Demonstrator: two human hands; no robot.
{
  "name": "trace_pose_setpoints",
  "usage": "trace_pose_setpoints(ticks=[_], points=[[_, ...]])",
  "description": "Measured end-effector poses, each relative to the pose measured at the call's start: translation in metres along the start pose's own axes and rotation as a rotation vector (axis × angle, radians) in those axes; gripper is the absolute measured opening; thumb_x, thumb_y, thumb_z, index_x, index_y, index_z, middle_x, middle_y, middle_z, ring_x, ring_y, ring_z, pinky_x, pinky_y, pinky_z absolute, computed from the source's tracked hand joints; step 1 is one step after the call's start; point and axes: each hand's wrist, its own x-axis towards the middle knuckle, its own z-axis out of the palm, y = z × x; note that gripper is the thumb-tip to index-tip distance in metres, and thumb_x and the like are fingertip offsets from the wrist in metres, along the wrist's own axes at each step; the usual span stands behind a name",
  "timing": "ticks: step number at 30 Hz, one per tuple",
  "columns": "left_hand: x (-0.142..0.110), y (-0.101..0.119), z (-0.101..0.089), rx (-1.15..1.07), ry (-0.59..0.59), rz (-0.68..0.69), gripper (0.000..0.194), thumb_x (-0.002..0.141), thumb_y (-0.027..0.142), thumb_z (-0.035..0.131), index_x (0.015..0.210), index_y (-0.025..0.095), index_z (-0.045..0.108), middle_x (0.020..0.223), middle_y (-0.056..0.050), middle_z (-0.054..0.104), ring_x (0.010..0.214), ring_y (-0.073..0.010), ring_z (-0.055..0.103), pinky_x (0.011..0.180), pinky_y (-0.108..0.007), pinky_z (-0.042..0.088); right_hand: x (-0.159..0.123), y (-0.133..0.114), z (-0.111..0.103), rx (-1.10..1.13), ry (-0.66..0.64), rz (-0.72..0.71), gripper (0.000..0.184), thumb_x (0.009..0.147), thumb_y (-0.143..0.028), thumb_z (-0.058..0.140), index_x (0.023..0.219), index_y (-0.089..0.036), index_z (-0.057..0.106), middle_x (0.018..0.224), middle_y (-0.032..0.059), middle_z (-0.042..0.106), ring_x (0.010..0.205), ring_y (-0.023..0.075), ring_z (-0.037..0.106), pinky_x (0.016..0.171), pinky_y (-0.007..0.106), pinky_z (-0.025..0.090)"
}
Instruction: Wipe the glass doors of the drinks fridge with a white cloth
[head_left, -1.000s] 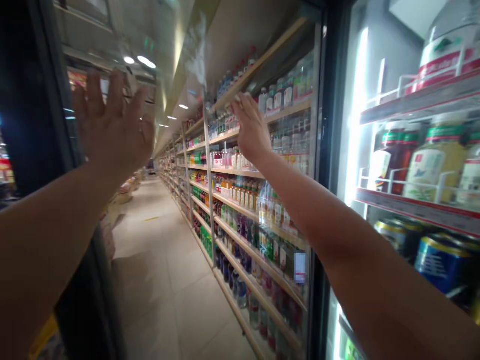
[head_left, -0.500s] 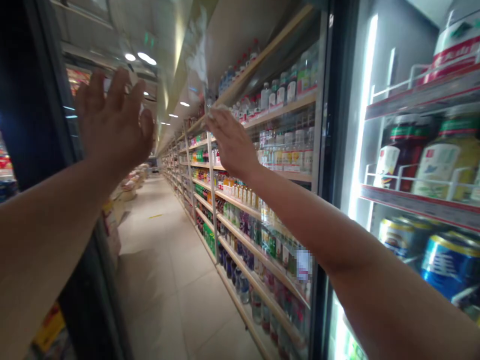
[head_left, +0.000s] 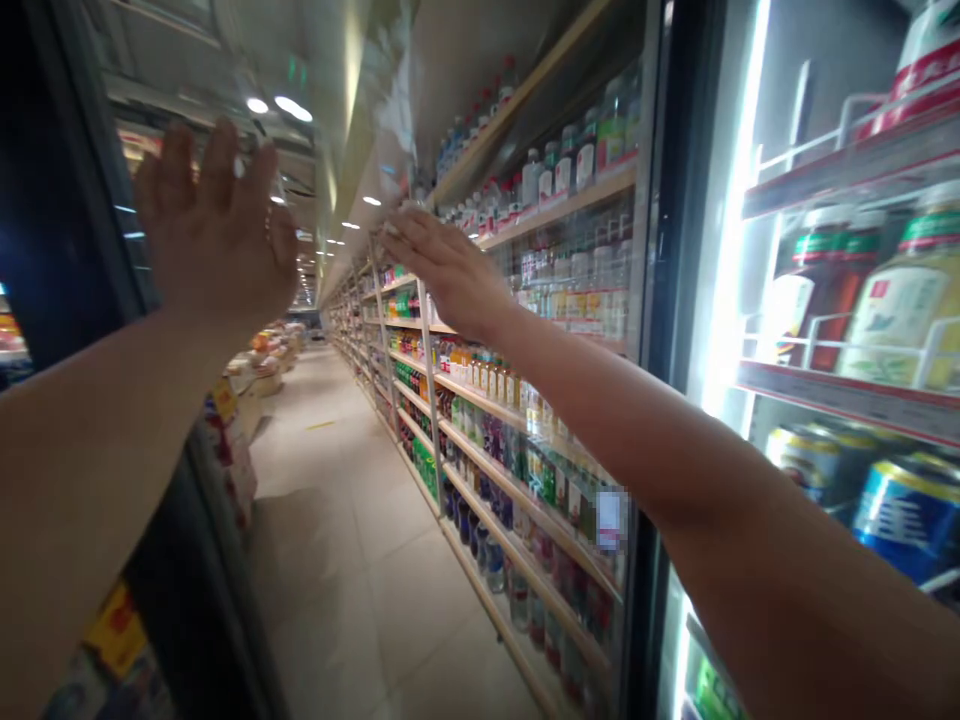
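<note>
A glass door (head_left: pixel 480 60) of a drinks fridge stands swung out ahead of me, with streaks on its upper part. My left hand (head_left: pixel 217 235) is raised beside the door's dark left edge, fingers spread and palm forward. It seems to rest on the glass, though exact contact is hard to judge. My right hand (head_left: pixel 450 275) reaches across the pane from the right. Its fingers are stretched out close together, laid flat toward the glass. A pale patch shows at those fingertips; whether it is a thin cloth or a reflection I cannot make out.
Through the glass, long shelves (head_left: pixel 480 395) of bottled drinks line an aisle with a tiled floor (head_left: pixel 330 560). To the right, lit fridge shelves (head_left: pixel 847 385) hold bottles and a blue can (head_left: pixel 904 520). The dark frame (head_left: pixel 679 200) stands between door and shelves.
My right hand has slid left and slightly up across the glass. My left hand has shifted slightly left in view. The view has tilted a little.
</note>
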Motion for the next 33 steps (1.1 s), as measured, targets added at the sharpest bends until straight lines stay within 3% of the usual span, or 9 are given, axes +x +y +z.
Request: trace_pose_setpoints(ticks=[5, 7, 11, 16, 18, 22, 25, 28, 33], points=[[-0.001, 0.001, -0.001, -0.048, 0.012, -0.021, 0.075, 0.097, 0.059, 0.024, 0.163, 0.023, 0.032, 0.171, 0.004, 0.018, 0.159, -0.0274, 0.005, 0.128, -0.053, 0.002, 0.013, 0.031, 0.013, 0.077, 0.258, 0.233, 0.060, 0.097, -0.023, 0.022, 0.149, -0.019, 0.053, 0.161, -0.0006, 0.043, 0.160, 0.0144, 0.005, 0.131, 0.041, 0.016], [-0.001, 0.000, 0.000, -0.015, 0.009, -0.023, 0.074, 0.096, 0.058, 0.023, 0.163, 0.028, 0.030, 0.171, 0.008, 0.016, 0.159, -0.0251, 0.004, 0.128, -0.050, 0.002, 0.008, 0.024, 0.009, 0.007, 0.205, 0.204, 0.059, 0.098, -0.016, 0.024, 0.151, -0.019, 0.051, 0.162, -0.0007, 0.042, 0.159, 0.0162, 0.015, 0.132, 0.042, 0.019], [-0.001, -0.007, 0.004, 0.077, -0.013, -0.014, 0.072, 0.096, 0.054, 0.016, 0.164, 0.033, 0.021, 0.171, 0.015, 0.007, 0.159, -0.0183, -0.002, 0.129, -0.040, -0.002, 0.000, 0.020, -0.011, -0.077, 0.043, -0.016, 0.059, 0.097, -0.009, 0.028, 0.151, -0.017, 0.052, 0.161, 0.0006, 0.044, 0.153, 0.0182, 0.032, 0.130, 0.039, 0.027], [-0.002, -0.012, 0.007, 0.200, -0.022, -0.016, 0.072, 0.095, 0.050, 0.016, 0.165, 0.030, 0.016, 0.171, 0.015, 0.001, 0.159, -0.0163, -0.005, 0.128, -0.031, -0.006, 0.002, 0.048, -0.020, -0.073, 0.185, 0.265, 0.059, 0.097, -0.015, 0.026, 0.150, -0.015, 0.052, 0.160, 0.0045, 0.045, 0.154, 0.0216, 0.032, 0.130, 0.045, 0.025], [-0.003, -0.010, 0.005, 0.217, -0.029, -0.010, 0.073, 0.094, 0.048, 0.018, 0.165, 0.028, 0.015, 0.171, 0.013, 0.001, 0.159, -0.0162, -0.006, 0.128, -0.030, -0.006, -0.003, 0.046, -0.015, -0.068, 0.160, 0.248, 0.057, 0.098, -0.016, 0.029, 0.150, -0.017, 0.052, 0.161, 0.0038, 0.043, 0.155, 0.0209, 0.029, 0.131, 0.044, 0.024], [-0.004, -0.009, 0.003, 0.218, -0.035, 0.003, 0.074, 0.093, 0.046, 0.020, 0.164, 0.027, 0.016, 0.171, 0.010, 0.003, 0.159, -0.0137, -0.007, 0.129, -0.034, -0.002, -0.010, 0.042, -0.008, 0.003, 0.036, 0.053, 0.054, 0.100, -0.019, 0.031, 0.148, -0.028, 0.055, 0.160, -0.0048, 0.044, 0.156, 0.0162, 0.028, 0.132, 0.042, 0.024], [0.002, -0.015, 0.008, 0.137, -0.029, -0.016, 0.076, 0.092, 0.047, 0.024, 0.164, 0.022, 0.023, 0.172, 0.006, 0.007, 0.159, -0.0189, -0.004, 0.129, -0.044, -0.001, -0.003, 0.051, -0.012, 0.018, 0.151, 0.173, 0.053, 0.102, -0.027, 0.028, 0.144, -0.025, 0.059, 0.156, -0.0024, 0.050, 0.155, 0.0174, 0.030, 0.130, 0.039, 0.023], [0.012, -0.025, 0.017, 0.020, -0.081, -0.100, 0.084, 0.085, 0.046, 0.044, 0.161, 0.015, 0.031, 0.173, 0.001, 0.013, 0.159, -0.0283, -0.001, 0.127, -0.054, -0.003, -0.001, 0.044, -0.013, -0.037, 0.244, 0.294, 0.050, 0.100, -0.018, 0.035, 0.143, -0.018, 0.059, 0.156, 0.0037, 0.050, 0.154, 0.0202, 0.031, 0.131, 0.040, 0.026], [0.018, -0.038, 0.023, 0.034, -0.123, -0.099, 0.088, 0.082, 0.038, 0.056, 0.162, 0.018, 0.027, 0.173, 0.005, 0.009, 0.158, -0.0268, -0.006, 0.126, -0.053, -0.003, -0.007, 0.017, -0.008, -0.023, 0.035, -0.035, 0.051, 0.098, -0.004, 0.041, 0.143, -0.021, 0.058, 0.155, -0.0013, 0.051, 0.152, 0.0161, 0.035, 0.131, 0.038, 0.030]])
